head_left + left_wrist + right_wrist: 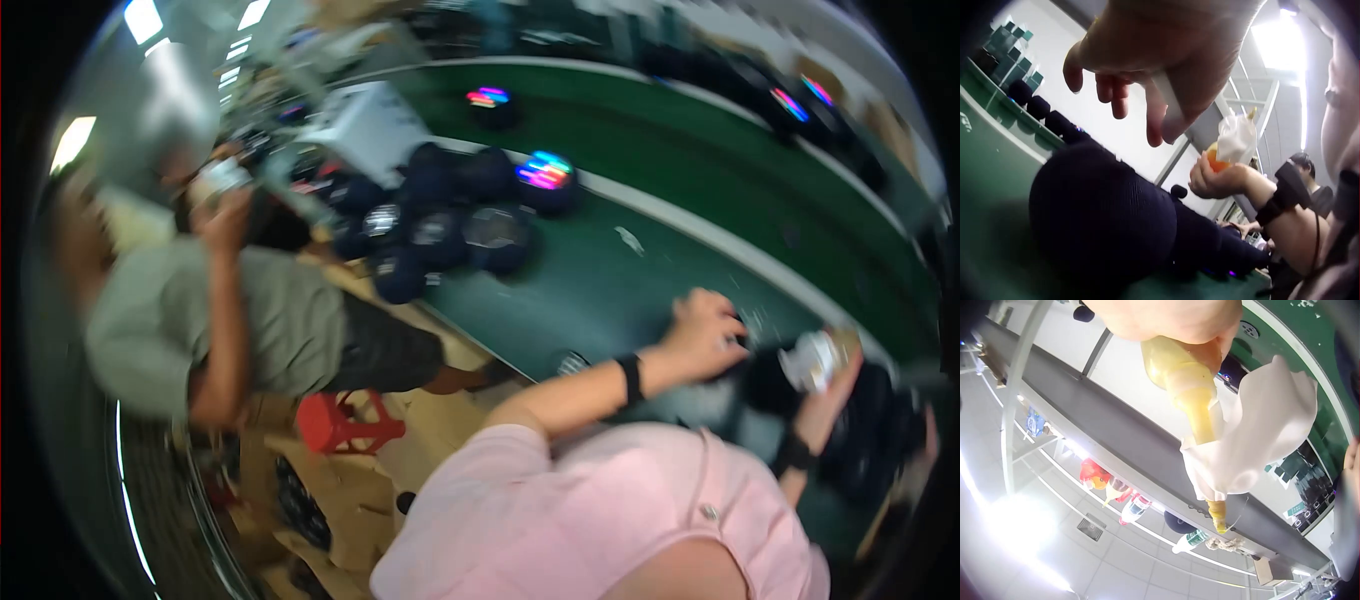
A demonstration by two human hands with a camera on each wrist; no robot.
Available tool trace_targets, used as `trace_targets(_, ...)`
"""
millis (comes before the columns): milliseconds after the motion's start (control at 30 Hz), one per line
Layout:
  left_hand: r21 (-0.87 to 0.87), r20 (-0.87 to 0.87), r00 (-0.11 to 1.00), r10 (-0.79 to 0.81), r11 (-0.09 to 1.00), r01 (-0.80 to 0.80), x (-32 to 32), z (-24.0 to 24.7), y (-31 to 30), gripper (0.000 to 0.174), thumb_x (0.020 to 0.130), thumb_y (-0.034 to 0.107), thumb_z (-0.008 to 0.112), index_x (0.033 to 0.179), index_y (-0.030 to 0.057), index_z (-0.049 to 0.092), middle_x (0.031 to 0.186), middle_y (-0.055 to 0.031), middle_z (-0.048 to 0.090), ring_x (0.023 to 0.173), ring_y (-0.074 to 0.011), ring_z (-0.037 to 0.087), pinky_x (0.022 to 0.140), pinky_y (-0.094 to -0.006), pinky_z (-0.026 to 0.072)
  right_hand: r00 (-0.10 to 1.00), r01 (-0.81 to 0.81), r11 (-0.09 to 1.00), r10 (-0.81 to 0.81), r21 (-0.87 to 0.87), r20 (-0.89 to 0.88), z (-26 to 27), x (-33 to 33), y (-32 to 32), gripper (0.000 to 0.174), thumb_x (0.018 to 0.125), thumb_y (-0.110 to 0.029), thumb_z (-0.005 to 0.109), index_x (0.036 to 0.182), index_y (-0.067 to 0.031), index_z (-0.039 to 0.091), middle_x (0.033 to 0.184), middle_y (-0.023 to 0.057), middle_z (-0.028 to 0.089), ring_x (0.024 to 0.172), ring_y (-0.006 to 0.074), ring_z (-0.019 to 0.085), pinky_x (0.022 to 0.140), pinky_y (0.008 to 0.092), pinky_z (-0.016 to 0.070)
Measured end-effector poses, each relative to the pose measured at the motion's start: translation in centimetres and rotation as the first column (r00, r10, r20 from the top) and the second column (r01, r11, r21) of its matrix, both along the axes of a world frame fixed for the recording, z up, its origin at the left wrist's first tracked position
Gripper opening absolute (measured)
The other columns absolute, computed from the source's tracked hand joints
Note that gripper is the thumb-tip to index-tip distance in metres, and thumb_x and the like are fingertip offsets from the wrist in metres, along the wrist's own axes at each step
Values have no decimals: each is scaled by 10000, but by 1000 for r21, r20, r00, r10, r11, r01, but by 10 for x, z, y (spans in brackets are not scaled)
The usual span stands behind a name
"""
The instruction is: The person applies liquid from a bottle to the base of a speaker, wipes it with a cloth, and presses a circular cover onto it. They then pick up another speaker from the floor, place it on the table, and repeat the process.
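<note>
My left hand [705,335] hovers over a dark navy rounded object [1104,219] on the green table [600,290]. Its fingers [1113,94] hang loosely curled just above the object. A pale strip shows beside the thumb, and I cannot make out what it is. My right hand [830,390] is raised to the right and grips a yellow-orange squeeze bottle [1182,375]. A white cloth [1260,431] is bunched round the bottle's nozzle. The left wrist view shows the bottle and cloth [1235,140] held up in that hand. Both wrists wear black bands.
Several more dark rounded objects [440,235], some with lit coloured panels [545,172], are clustered further along the table near a white box [372,125]. Another person in a grey-green shirt [200,320] sits beside the table edge above a red stool [335,420]. Cardboard lies on the floor.
</note>
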State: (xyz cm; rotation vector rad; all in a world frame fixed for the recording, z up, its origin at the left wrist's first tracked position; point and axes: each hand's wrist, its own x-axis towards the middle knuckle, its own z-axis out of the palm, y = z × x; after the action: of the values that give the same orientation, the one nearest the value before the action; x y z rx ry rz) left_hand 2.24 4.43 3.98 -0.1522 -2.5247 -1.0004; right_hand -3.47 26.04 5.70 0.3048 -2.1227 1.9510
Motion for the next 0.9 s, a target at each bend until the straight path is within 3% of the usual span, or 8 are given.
trace_targets(100,180,-586,798,141,983,-41,17,138,-19,313,684,204,671,967,100,590,976,-85,544,936,-274,451,840,-447,358,996,-74,997,75,19,-52,-44,-24,29,667,792,-317,582,1311,11,321,1202,128,475,1064,220,489,928,337,393)
trace_targets(200,178,-956,226,184,983,-49,63,179,-60,232,679,89,650,892,72,559,970,-91,550,880,-278,452,821,-412,374,997,-70,994,72,-82,17,-63,-44,44,673,845,-331,556,1343,17,267,1220,122,457,1060,194,485,918,307,398)
trace_targets(233,139,-926,336,174,982,-126,74,176,-69,216,677,66,642,874,71,555,958,-94,552,872,-277,456,809,-409,375,971,-52,866,161,-498,178,-164,-125,106,575,873,-363,543,1283,5,377,1156,125,519,1011,208,534,870,304,445)
trace_targets(267,82,-880,447,162,978,-194,83,167,-77,201,674,43,634,855,70,550,945,-97,554,864,-276,461,798,-406,377,976,-49,850,152,-524,154,-147,-123,90,575,873,-363,543,1283,5,377,1156,125,519,1011,208,534,870,304,445)
trace_targets(333,30,-606,753,256,954,-300,68,135,-82,185,692,33,640,854,69,559,950,-95,570,858,-274,494,793,-374,402,803,281,445,377,-850,462,-100,-103,56,335,888,-339,534,1085,-69,549,1010,60,591,898,223,587,783,304,506)
trace_targets(433,184,-182,960,213,966,-179,48,62,-78,76,744,91,636,773,51,577,904,-73,594,870,-261,529,763,-360,423,804,260,418,405,-871,435,-108,-102,53,390,858,-372,579,1096,-65,543,1017,78,589,906,238,587,767,326,522)
trace_targets(767,-16,-38,978,-205,979,204,-29,-9,-18,192,698,172,662,848,62,618,933,-67,595,973,-264,517,852,-416,392,782,316,348,431,-883,450,-76,-72,49,519,764,-390,689,1121,-54,518,1014,117,583,889,266,589,742,351,532)
trace_targets(900,-231,358,880,-312,884,407,-50,-34,-6,221,708,169,654,917,96,646,972,-51,590,1000,-254,507,829,-427,396,773,353,294,444,-888,454,-63,-63,55,494,782,-394,666,1107,-49,526,1002,118,585,882,265,590,741,353,533)
